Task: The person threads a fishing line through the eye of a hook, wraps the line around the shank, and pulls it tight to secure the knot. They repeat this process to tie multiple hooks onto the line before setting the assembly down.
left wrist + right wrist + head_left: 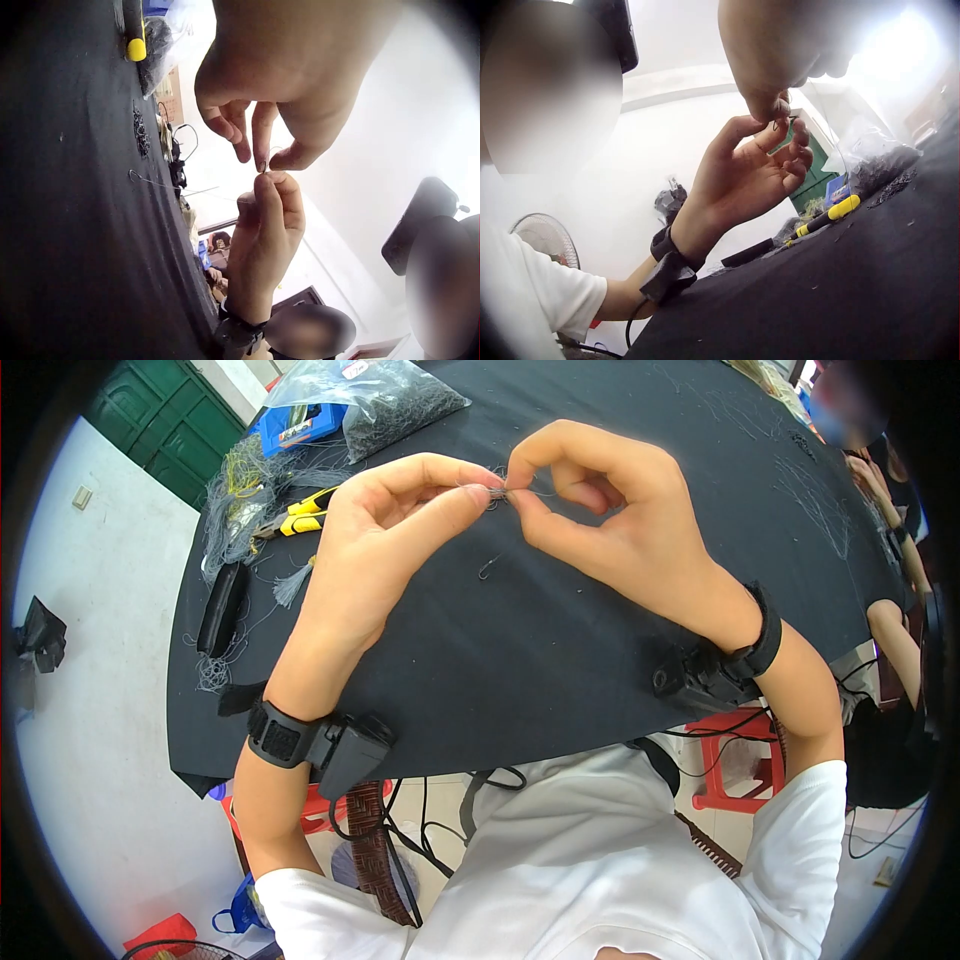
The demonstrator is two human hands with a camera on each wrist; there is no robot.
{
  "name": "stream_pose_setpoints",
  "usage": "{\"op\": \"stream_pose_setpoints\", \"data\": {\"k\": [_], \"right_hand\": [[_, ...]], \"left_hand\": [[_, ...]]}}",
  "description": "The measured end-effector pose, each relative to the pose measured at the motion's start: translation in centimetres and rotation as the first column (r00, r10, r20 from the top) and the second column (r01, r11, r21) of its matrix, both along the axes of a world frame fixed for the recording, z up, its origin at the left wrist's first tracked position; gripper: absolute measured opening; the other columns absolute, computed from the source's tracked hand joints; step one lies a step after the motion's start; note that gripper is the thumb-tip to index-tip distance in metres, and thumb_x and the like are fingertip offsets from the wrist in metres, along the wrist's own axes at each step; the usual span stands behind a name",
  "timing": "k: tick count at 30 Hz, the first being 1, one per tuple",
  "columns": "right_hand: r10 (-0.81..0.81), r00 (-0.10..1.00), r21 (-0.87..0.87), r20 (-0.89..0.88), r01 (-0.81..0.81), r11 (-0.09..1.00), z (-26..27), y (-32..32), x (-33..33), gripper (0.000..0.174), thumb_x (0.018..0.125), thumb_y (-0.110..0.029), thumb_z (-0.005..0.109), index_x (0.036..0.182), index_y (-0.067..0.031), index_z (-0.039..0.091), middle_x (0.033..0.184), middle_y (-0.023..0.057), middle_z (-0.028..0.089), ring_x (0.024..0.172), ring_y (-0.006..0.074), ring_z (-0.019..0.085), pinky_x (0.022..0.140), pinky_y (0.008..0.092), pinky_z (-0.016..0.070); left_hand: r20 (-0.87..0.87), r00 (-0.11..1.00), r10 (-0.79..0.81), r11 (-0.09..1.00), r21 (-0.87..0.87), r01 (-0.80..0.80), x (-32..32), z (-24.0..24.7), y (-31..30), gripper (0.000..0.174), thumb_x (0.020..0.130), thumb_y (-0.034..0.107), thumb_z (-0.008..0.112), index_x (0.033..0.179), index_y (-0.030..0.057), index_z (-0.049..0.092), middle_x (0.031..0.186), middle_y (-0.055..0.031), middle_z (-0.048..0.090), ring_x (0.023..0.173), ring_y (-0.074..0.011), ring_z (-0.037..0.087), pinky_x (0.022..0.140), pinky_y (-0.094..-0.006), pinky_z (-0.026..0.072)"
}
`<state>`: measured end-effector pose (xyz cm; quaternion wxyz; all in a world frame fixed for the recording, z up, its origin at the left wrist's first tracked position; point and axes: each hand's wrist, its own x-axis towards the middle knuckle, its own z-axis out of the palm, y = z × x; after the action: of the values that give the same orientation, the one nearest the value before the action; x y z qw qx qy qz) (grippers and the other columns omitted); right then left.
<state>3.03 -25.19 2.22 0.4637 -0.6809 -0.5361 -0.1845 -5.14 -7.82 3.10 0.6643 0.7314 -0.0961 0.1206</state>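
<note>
My left hand (385, 525) and right hand (625, 510) meet fingertip to fingertip above the black tablecloth. Between thumb and forefinger, the left hand pinches a small dark fish hook (781, 124), mostly covered by the fingertips. The right hand pinches thin fishing line at the same spot, its other fingers curled inward. A second hook (133, 175) dangles on a pale line (176, 185) that runs toward the right hand. Behind the fingertips, a small heap of dark hooks (140, 129) lies on the cloth.
At the left of the black-covered table (560, 680) lie yellow-black pliers (300, 515), tangled line (232, 510) and a black case (222, 608). A clear bag of dark hooks (400, 410) stands behind, beside a blue box (300, 428). Loose strands (815, 500) lie at right, near another person's arm (880, 490).
</note>
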Motion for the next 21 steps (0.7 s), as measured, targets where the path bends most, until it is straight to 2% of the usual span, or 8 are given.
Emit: {"op": "stream_pose_setpoints", "data": {"k": [2, 5, 8, 9, 12, 21], "right_hand": [[-0.009, 0.999, -0.025, 0.031, 0.010, 1.000, 0.21, -0.14, -0.01, 0.016, 0.068, -0.001, 0.064, 0.082, -0.0066, 0.060, 0.057, -0.0042, 0.035, 0.050, 0.0042, 0.026, 0.045, 0.0207, 0.0206], [-0.014, 0.999, -0.027, 0.035, 0.015, 1.000, 0.38, 0.08, -0.16, 0.012, 0.068, -0.007, 0.063, 0.078, -0.0046, 0.057, 0.053, 0.0055, 0.036, 0.046, 0.0150, 0.034, 0.044, 0.0280, 0.0307], [0.002, 0.998, -0.035, 0.058, 0.000, 0.999, 0.30, 0.13, -0.10, 0.012, 0.068, -0.007, 0.063, 0.078, -0.0048, 0.057, 0.054, 0.0064, 0.039, 0.047, 0.0164, 0.036, 0.045, 0.0286, 0.0317], [0.004, 0.998, -0.028, 0.060, -0.002, 1.000, 0.27, 0.18, -0.12, 0.011, 0.068, -0.007, 0.063, 0.078, -0.0049, 0.057, 0.054, 0.0063, 0.039, 0.047, 0.0165, 0.036, 0.045, 0.0287, 0.0318], [0.007, 0.998, -0.023, 0.057, -0.006, 1.000, 0.23, 0.26, -0.14, 0.011, 0.068, -0.007, 0.063, 0.077, -0.0050, 0.057, 0.054, 0.0060, 0.039, 0.047, 0.0164, 0.036, 0.045, 0.0286, 0.0318], [0.013, 0.997, -0.054, -0.070, -0.017, 0.998, 0.14, 0.04, -0.02, 0.010, 0.069, -0.008, 0.063, 0.076, -0.0052, 0.057, 0.053, 0.0017, 0.028, 0.048, 0.0104, 0.029, 0.045, 0.0257, 0.0279]], "left_hand": [[0.012, 1.000, 0.009, 1.000, 0.018, -0.009, 0.06, 0.01, 0.03, 0.014, 0.080, 0.008, 0.063, 0.091, -0.0014, 0.065, 0.085, -0.0026, 0.062, 0.077, -0.0042, 0.055, 0.070, -0.0167, 0.0427], [0.026, 0.999, 0.027, 0.996, 0.087, -0.029, 0.09, 0.16, 0.28, 0.014, 0.079, 0.006, 0.065, 0.090, -0.0022, 0.065, 0.085, -0.0029, 0.062, 0.074, -0.0037, 0.055, 0.067, -0.0153, 0.0429], [0.023, 0.999, 0.037, 0.993, 0.114, -0.039, 0.16, 0.04, 0.41, 0.014, 0.079, 0.006, 0.065, 0.089, -0.0021, 0.065, 0.084, -0.0032, 0.063, 0.074, -0.0039, 0.055, 0.067, -0.0153, 0.0431], [0.019, 0.999, 0.039, 0.993, 0.112, -0.041, 0.17, -0.03, 0.43, 0.014, 0.079, 0.007, 0.065, 0.089, -0.0020, 0.065, 0.084, -0.0032, 0.063, 0.074, -0.0041, 0.056, 0.067, -0.0155, 0.0432], [-0.073, 0.997, 0.035, 0.988, 0.150, -0.023, 0.08, 0.05, 0.77, 0.017, 0.081, 0.011, 0.062, 0.094, 0.0002, 0.064, 0.094, -0.0050, 0.062, 0.087, -0.0091, 0.057, 0.081, -0.0225, 0.0425], [-0.059, 0.998, 0.004, 0.993, 0.114, 0.003, 0.08, 0.12, 0.71, 0.018, 0.083, 0.015, 0.061, 0.094, 0.0014, 0.064, 0.092, -0.0035, 0.063, 0.087, -0.0074, 0.055, 0.080, -0.0205, 0.0405]]}}
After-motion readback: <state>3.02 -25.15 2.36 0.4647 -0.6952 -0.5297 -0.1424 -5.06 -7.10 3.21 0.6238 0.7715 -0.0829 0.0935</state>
